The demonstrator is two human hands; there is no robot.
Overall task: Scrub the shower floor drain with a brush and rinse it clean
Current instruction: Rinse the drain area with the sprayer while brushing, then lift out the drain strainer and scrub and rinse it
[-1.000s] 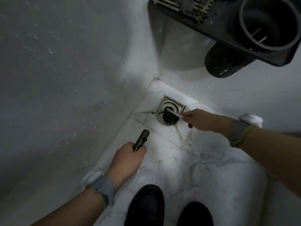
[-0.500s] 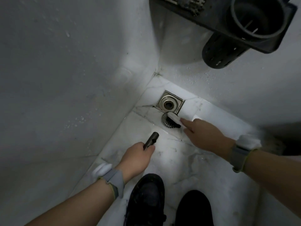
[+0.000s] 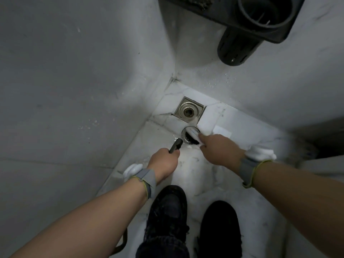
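Both hands grip: left hand (image 3: 163, 161) sprayer (image 3: 176, 146), right hand (image 3: 221, 148) brush (image 3: 192, 134), crowding corner walls.

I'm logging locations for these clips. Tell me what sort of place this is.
Most likely a shower corner in a bathroom. A square metal floor drain sits in the wet marble-patterned floor where two plain walls meet, the left hand holds a spray nozzle, and a dark shelf hangs above.

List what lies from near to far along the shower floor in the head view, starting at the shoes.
Shoes → left hand holding the sprayer → round strainer cover under the brush → open square drain → wall corner.
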